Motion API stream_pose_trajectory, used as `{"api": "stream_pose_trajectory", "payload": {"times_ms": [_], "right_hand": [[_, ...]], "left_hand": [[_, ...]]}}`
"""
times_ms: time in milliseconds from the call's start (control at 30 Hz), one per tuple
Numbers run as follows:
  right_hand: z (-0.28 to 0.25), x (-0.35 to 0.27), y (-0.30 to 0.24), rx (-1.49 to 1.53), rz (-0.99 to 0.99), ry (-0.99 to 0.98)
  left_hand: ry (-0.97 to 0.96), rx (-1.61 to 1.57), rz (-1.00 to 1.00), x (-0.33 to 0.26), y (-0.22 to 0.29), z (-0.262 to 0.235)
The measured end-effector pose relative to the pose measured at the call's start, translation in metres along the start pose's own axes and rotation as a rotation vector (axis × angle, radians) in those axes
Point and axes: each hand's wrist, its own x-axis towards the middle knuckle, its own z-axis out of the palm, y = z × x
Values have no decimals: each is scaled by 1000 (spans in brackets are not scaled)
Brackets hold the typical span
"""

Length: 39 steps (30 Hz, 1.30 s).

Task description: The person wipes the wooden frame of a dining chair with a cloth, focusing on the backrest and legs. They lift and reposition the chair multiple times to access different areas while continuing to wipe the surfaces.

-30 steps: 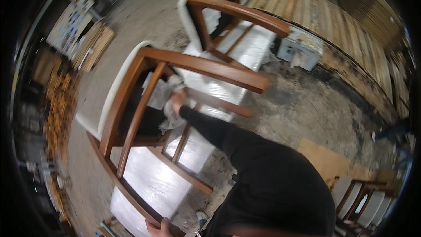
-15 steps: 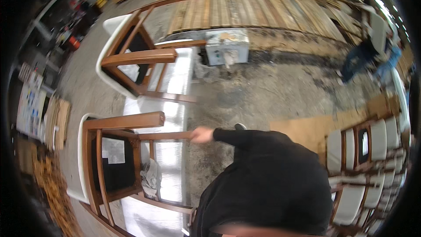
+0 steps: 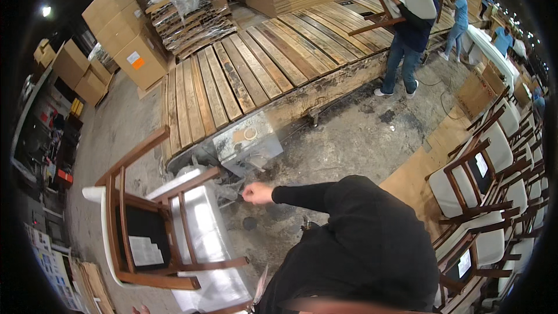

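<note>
My right hand (image 3: pixel 257 193), at the end of a black sleeve, hangs over the floor with its fingers curled in and nothing visible in them. Beside it are the leg ends of an upturned wooden chair (image 3: pixel 185 284) and some crumpled clear plastic (image 3: pixel 226 191). The chair has a pale padded seat, a dark underside and a white paper sheet (image 3: pixel 145 251). It rests at a long surface wrapped in shiny clear film (image 3: pixel 212 227). Fingertips of my left hand (image 3: pixel 139 310) show at the bottom edge; the rest is cut off.
A whitish box (image 3: pixel 247 142) stands beyond the chair, against a low platform of wooden planks (image 3: pixel 250 70). Cartons (image 3: pixel 131 52) are stacked at the far left. Many chairs (image 3: pixel 474 177) crowd the right side. A co-worker (image 3: pixel 407 40) carries a chair near the platform.
My right hand has let go of a chair leg. My view has swung right and up; the nearer chair has left the picture, and the farther one now appears nearer.
</note>
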Motion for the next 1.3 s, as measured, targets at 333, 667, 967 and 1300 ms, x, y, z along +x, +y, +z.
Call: {"api": "stream_pose_trajectory", "payload": {"times_ms": [333, 667, 967, 1300], "right_hand": [[-70, -57, 163, -634, 507, -171], [-102, -82, 187, -516, 686, 270], [-122, 36, 186, -616, 390, -143], [-204, 199, 136, -930, 334, -217]], "left_hand": [[-141, -608, -500, 80, 10, 93], [-35, -632, -537, 105, -25, 114], [88, -667, -540, 95, 9, 128], [171, -525, -502, 26, 22, 151]]}}
